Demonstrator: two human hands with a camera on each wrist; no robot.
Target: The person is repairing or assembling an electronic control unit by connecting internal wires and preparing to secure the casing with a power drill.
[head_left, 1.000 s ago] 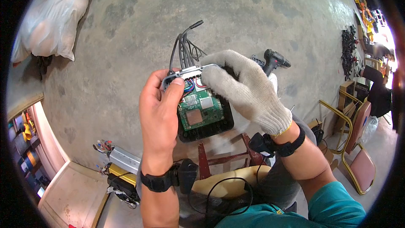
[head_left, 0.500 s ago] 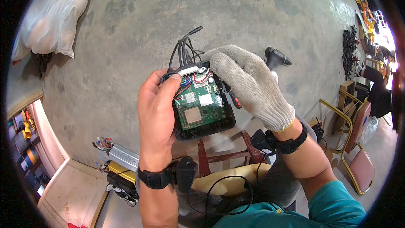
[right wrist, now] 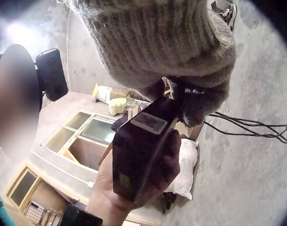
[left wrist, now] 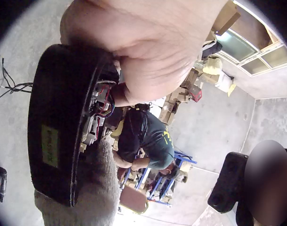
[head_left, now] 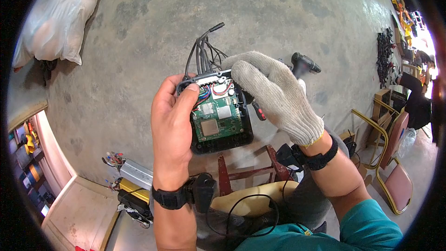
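Observation:
In the head view, an open black electronics box (head_left: 222,147) shows a green circuit board (head_left: 223,124) with thin coloured wires at its upper end. Black cables (head_left: 202,56) run out from that end. My bare left hand (head_left: 171,121) grips the box's left side, thumb over the upper left corner. My gloved right hand (head_left: 278,95) holds the upper right corner, thumb along the edge and fingers behind. Beneath that palm, a red-and-black handle (head_left: 259,111) sticks out; its other end is hidden. The box's outer shell (left wrist: 56,122) carries a label in the left wrist view.
A cordless drill (head_left: 304,64) lies on the concrete floor beyond the right hand. Below the box is a dark red wooden stool frame (head_left: 246,174). Metal-cased units (head_left: 134,174) lie at lower left, a white sack (head_left: 60,23) at upper left, a chair (head_left: 395,167) at right.
The gloved hand has drawn back to the right, uncovering the board's upper right part and wires. The red-and-black handle has come into view. The box's tilt has shifted slightly; the left hand keeps its grip.

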